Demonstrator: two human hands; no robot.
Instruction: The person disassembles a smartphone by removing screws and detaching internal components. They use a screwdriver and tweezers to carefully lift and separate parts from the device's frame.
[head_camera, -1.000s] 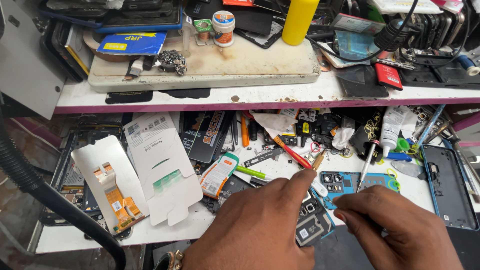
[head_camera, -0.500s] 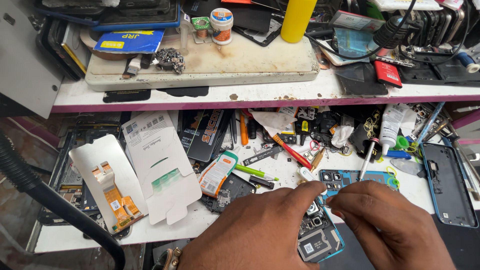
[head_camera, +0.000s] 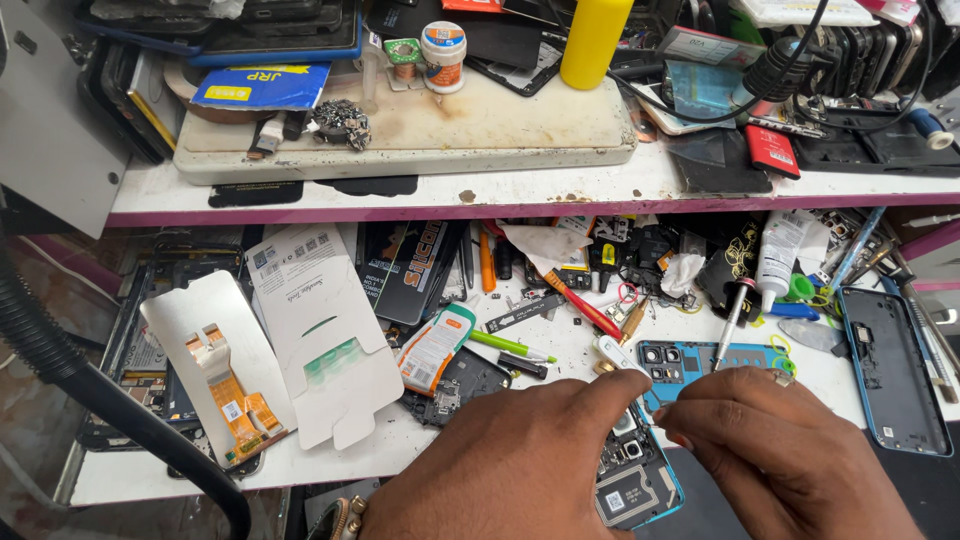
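Fingertips of both my hands pinch together over the opened blue phone at the bench's near edge; I cannot tell what they grip. My left hand covers its left side, my right hand sits beside it. One white workbench under one cluttered shelf. I count one yellow bottle, one red-handled screwdriver, one glue tube.

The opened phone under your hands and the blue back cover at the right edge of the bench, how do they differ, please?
The opened phone shows its boards and camera modules; the blue back cover is an empty dark shell. The phone lies partly under both hands; the cover lies untouched, apart. Both have blue rims.
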